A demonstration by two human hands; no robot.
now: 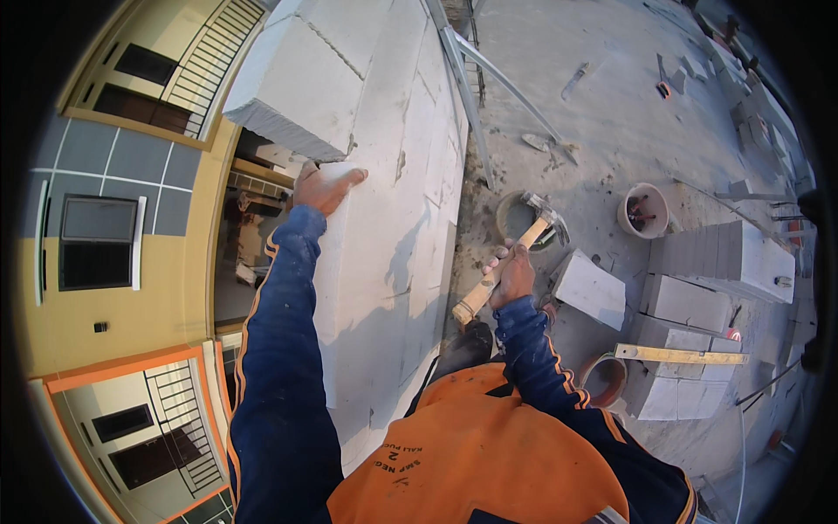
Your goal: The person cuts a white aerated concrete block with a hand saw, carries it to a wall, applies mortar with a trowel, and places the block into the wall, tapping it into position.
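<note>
My left hand [325, 187] grips the top edge of a pale block wall [393, 236], thumb and fingers on either side of a white corner. Just beyond it, a large white block [305, 79] sits on top of the wall. In my closed right hand [513, 278] is a hammer [529, 234] with a wooden handle and a metal head. The hammer's head points away from me, over a round bucket [513, 217] on the floor. The handle's butt end sticks out toward the wall.
A white bucket with tools [643, 210], a loose block [590, 288] and stacked blocks [690, 301] stand to the right. A yellow level [681, 354] lies across the stack. Metal props [471, 105] lean by the wall; a trowel [536, 141] lies on the floor. A yellow building [166, 288] rises left.
</note>
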